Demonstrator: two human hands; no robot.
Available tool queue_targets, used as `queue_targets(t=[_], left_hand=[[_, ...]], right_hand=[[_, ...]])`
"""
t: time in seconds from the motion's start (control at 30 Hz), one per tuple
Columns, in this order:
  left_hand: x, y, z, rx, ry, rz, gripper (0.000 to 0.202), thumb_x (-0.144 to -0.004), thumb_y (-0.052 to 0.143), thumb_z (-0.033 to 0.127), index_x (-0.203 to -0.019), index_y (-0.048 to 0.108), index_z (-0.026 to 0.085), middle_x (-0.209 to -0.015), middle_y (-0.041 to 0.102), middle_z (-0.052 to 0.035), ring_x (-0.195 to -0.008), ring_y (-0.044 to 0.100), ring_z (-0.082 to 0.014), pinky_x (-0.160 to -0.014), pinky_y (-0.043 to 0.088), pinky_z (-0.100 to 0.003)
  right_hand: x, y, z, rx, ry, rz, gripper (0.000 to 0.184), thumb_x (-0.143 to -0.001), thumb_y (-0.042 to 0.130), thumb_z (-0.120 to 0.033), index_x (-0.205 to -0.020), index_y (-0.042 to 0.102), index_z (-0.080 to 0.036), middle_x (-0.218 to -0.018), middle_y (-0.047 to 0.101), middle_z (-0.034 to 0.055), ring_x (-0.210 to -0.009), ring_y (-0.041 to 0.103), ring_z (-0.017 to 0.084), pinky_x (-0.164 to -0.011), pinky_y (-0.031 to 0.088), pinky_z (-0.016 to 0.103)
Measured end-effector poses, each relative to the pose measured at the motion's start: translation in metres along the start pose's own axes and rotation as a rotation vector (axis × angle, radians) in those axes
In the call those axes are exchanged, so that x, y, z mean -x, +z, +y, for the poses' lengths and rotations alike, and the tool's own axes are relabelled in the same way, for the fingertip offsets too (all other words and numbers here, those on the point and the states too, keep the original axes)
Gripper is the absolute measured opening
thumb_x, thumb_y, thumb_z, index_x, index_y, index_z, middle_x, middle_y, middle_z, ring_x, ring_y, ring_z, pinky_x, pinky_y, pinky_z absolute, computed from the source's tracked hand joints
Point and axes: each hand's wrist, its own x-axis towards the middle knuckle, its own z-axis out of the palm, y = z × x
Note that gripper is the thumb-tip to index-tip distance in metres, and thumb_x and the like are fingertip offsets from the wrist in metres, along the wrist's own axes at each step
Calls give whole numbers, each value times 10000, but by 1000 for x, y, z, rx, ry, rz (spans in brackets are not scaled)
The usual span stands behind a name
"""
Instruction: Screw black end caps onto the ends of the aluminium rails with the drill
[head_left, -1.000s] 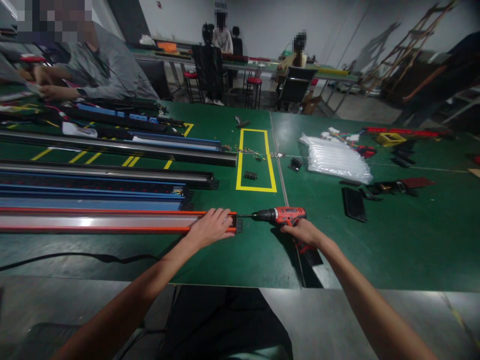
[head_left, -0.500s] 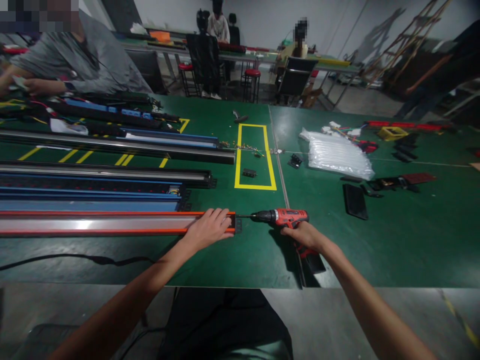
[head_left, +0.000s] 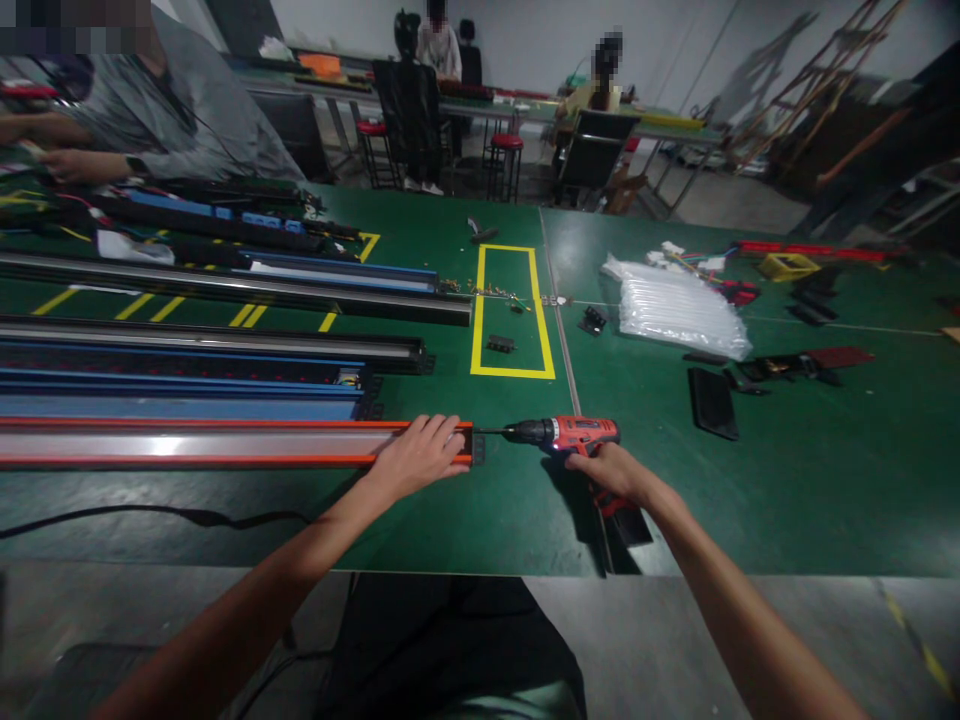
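A long orange-edged rail (head_left: 187, 443) lies along the near side of the green table (head_left: 787, 480). My left hand (head_left: 420, 455) rests on its right end, fingers laid over the top, pressing it down. My right hand (head_left: 611, 470) is wrapped round the grip of a red cordless drill (head_left: 574, 434). The drill lies level, its bit pointing left into the black end cap (head_left: 477, 448) of the rail.
More long black, blue and silver rails (head_left: 225, 350) lie parallel farther back. A yellow taped rectangle (head_left: 513, 312) holds small parts. A bag of white tubes (head_left: 679, 310) and black plates (head_left: 712, 402) sit to the right. A person in grey (head_left: 172, 110) works at far left; a black cable (head_left: 150, 515) trails near the edge.
Both hands and the drill stay in place; only the camera view has shifted slightly.
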Motion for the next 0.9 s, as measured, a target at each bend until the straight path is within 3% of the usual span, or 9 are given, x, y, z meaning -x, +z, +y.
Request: queue_targets(t=[0.9], left_hand=[[0,0,0,-38,-1,-1,442,-962,527,551,-1103,612,141,-1281,600,-196,-1078,588,-328,-844,444,-422]], right_hand=[[0,7,5,1,14,35,266,-773,657,-437,-739,610,-178,-615,607,13,-560,552,152,-526,416,263]])
